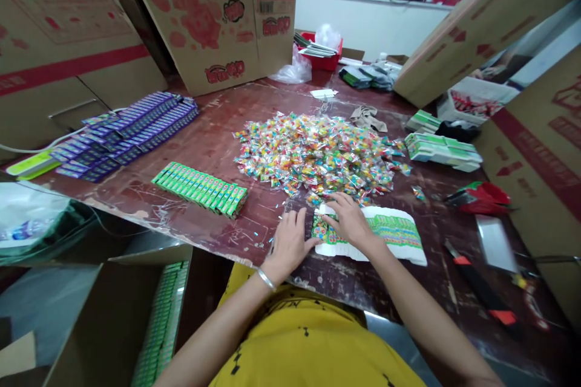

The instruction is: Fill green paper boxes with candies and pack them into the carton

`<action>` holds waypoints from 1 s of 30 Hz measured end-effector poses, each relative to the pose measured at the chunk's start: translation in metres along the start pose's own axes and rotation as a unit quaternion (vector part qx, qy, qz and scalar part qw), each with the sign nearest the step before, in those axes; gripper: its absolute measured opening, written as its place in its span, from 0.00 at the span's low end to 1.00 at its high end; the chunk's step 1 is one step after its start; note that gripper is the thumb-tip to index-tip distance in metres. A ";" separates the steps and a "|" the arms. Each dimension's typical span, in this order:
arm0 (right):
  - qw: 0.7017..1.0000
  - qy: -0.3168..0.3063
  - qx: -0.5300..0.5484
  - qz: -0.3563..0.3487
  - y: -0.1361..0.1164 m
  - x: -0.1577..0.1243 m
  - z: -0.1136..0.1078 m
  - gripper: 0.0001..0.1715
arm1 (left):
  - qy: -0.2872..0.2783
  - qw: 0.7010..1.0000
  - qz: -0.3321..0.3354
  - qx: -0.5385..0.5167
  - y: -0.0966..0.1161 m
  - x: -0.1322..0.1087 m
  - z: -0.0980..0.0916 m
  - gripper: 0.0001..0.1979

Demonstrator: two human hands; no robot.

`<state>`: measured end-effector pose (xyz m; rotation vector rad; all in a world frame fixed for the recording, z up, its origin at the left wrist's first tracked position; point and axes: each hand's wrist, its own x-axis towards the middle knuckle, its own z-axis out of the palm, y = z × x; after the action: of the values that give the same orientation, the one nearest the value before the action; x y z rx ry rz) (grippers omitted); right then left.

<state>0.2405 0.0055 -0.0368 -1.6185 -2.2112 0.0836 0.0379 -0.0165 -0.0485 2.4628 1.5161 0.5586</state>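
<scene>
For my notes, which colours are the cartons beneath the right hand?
The cartons are mainly green and white; head view shows best.

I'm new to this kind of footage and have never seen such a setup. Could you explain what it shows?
There's no machine here, just a person's two bare hands. The single picture comes from a camera worn on the head, looking forward and down. On the dark red table lie a pile of colourful wrapped packets, a row of green boxes and stacked purple boxes. The right hand rests on one end of some overlapping flat cartons; whether it grips any is unclear. The left hand is beside that end.
</scene>
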 end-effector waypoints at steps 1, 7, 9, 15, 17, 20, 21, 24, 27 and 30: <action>1.000 0.013 0.013 -0.006 0.000 0.000 -0.001 0.16 | 0.002 1.000 -0.006 0.001 0.001 0.000 0.003 0.42; 0.996 0.060 0.050 -0.034 -0.005 -0.003 -0.013 0.14 | 0.013 1.000 -0.013 -0.014 0.000 -0.001 0.003 0.36; 0.998 0.051 0.033 -0.024 -0.008 -0.004 -0.013 0.17 | 0.018 0.999 -0.016 -0.023 0.002 -0.002 0.003 0.35; 1.000 -0.012 -0.001 -0.022 -0.016 -0.010 0.008 0.14 | 0.032 0.998 -0.028 -0.036 0.005 -0.004 0.007 0.33; 1.000 0.000 0.031 -0.003 -0.017 -0.008 0.008 0.14 | 0.030 0.998 -0.036 -0.041 0.007 -0.005 0.005 0.32; 0.992 0.043 0.119 0.027 -0.020 -0.003 -0.006 0.06 | 0.031 0.993 -0.030 -0.113 0.007 -0.003 -0.006 0.26; 0.986 0.054 0.156 0.030 -0.023 -0.002 -0.013 0.05 | 0.029 0.985 -0.026 -0.166 0.007 -0.002 -0.012 0.23; 0.962 0.071 0.260 0.033 -0.038 -0.002 -0.039 0.07 | -0.037 0.912 -0.041 -0.407 0.003 0.004 -0.035 0.14; 0.936 0.078 0.341 0.038 -0.058 -0.006 -0.056 0.07 | -0.174 0.752 -0.074 -0.632 -0.002 0.007 -0.055 0.17; 0.916 0.086 0.391 0.042 -0.072 -0.010 -0.061 0.07 | -0.261 0.598 -0.092 -0.753 -0.001 0.003 -0.064 0.22</action>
<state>0.1994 -0.0383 0.0364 -1.1921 -1.6409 0.7211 0.0119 -0.0155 0.0099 0.9011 0.4554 0.5772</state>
